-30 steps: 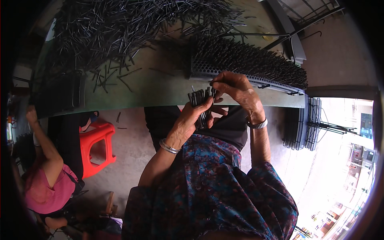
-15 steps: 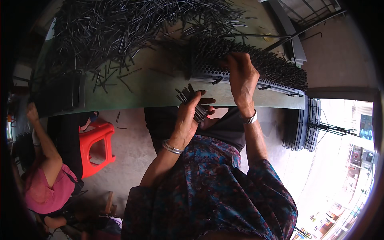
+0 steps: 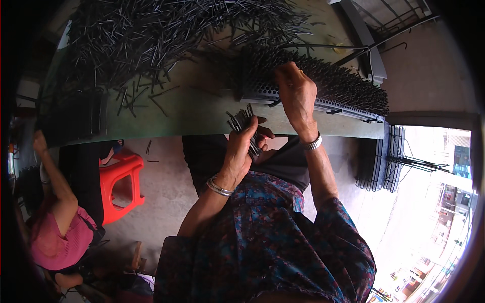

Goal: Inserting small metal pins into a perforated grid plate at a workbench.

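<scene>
A bundle of thin black rods is gripped in my left hand, near the table's front edge. My right hand is closed, its fingertips pinched over the front row of a perforated rack. Whatever lies between those fingertips is too small or hidden to make out. Many short black rods stand upright in the rack's holes, packed closely toward its right end. Along the front, a stretch of round holes shows with no rods in them.
Loose black rods are heaped across the far left of the table. A red plastic stool stands below at left, beside a co-worker in a pink top. Black wire racks sit beyond the table's right end.
My right hand has shifted slightly left along the rack's front. My left hand still grips the bundle, turned a little more upright.
</scene>
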Demonstrator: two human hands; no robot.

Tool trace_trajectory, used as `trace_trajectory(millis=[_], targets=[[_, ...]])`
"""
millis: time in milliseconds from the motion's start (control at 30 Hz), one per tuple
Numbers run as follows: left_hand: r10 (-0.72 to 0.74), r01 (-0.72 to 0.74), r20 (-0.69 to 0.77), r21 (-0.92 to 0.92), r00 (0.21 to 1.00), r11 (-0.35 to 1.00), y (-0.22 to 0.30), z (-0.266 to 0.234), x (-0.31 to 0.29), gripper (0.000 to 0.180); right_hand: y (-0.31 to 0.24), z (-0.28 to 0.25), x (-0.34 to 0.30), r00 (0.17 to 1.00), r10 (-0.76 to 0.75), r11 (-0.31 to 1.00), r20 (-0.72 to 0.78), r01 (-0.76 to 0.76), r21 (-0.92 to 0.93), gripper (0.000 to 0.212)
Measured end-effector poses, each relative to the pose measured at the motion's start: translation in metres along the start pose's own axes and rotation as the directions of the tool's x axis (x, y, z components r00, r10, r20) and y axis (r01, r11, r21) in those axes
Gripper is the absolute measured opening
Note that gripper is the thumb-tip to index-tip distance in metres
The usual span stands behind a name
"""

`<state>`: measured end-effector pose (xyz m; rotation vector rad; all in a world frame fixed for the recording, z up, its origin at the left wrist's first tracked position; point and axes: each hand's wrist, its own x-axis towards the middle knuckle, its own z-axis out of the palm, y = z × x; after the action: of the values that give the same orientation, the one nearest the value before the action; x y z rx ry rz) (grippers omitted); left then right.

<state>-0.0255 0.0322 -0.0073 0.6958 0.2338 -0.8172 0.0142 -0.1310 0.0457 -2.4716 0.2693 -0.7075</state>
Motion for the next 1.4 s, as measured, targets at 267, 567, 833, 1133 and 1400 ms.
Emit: trace_trajectory(millis=[267, 567, 833, 1133, 1400], targets=[[-0.001, 0.001, 0.005, 0.011, 1.0, 1.0, 0.004, 0.007, -0.003, 0.036, 0.006, 0.01, 0.014, 0.99, -0.139, 0.986, 0.0, 0.139, -0.091, 0.008], [-0.017, 0.016, 0.02, 0.018, 1.0, 1.0, 0.0, 0.011, -0.005, 0.039, 0.004, 0.006, 0.021, 0.971, -0.224, 0.969, 0.08, 0.231, -0.09, 0.01], [-0.034, 0.034, 0.024, 0.026, 0.999, 0.999, -0.001, 0.009, -0.005, 0.036, 0.003, 0.006, 0.02, 0.985, -0.151, 0.983, 0.082, 0.158, -0.089, 0.012], [-0.04, 0.04, 0.03, 0.007, 0.999, 0.999, -0.001, 0.017, -0.008, 0.037, 0.002, 0.009, 0.012, 0.978, -0.201, 0.972, 0.06, 0.207, -0.107, 0.009], [-0.04, 0.038, 0.028, 0.055, 0.999, 0.998, 0.001, 0.019, -0.008, 0.037, 0.004, 0.009, 0.012, 0.995, -0.104, 0.987, 0.007, 0.104, -0.121, 0.014]])
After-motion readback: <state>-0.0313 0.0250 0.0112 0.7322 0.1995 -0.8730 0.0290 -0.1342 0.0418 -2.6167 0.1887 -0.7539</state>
